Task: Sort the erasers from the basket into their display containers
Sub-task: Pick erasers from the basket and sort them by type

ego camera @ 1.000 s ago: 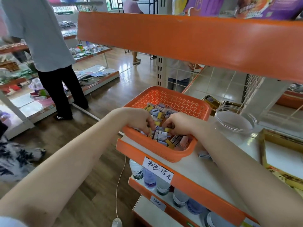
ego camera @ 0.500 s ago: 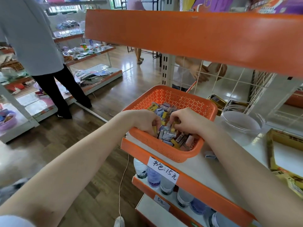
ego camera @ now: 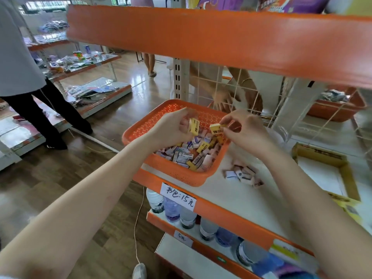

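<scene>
Presently, left hand (ego camera: 171, 127): thumb and fingers pinch one yellow eraser (ego camera: 193, 126), raised above the basket (ego camera: 141, 135).
Likewise, right hand (ego camera: 245, 129): fingertips pinch a second yellow eraser (ego camera: 216, 128), also over the basket.
Basket stock: mixed erasers (ego camera: 191, 152) heaped at the near corner.
Beside basket: loose erasers (ego camera: 243, 173) lie on the shelf (ego camera: 251, 198).
Risk, grip: holds look shallow; a slip likely drops a piece into the heap or off the shelf.
Risk, sorting: clear bowl (ego camera: 281, 133) and cardboard tray (ego camera: 322, 156) sit close together; misplacement is possible.
</scene>
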